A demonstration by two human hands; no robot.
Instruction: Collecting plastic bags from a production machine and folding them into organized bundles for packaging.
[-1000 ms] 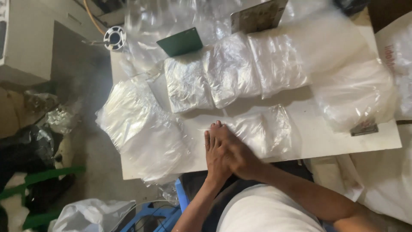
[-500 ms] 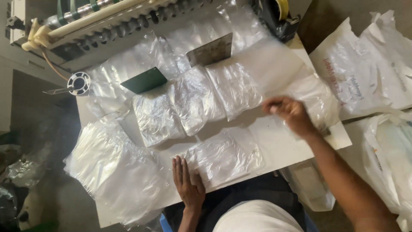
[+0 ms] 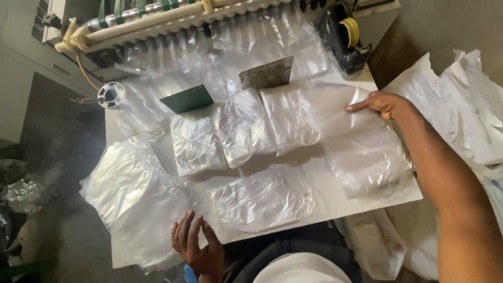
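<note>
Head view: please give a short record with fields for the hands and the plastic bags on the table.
left hand: fingers spread flat at the table's near edge, beside the nearest bag stack
right hand: reaches to the far right, touching a clear bag sheet
middle stacks: three, side by side
table: white
loose pile: overhangs the left edge

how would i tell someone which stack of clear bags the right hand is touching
Start at the white table and find the row of three clear bag stacks across its middle. Go past the row to the right: the right hand rests on a flat, smooth bag stack, not crinkly like its neighbours.
</note>
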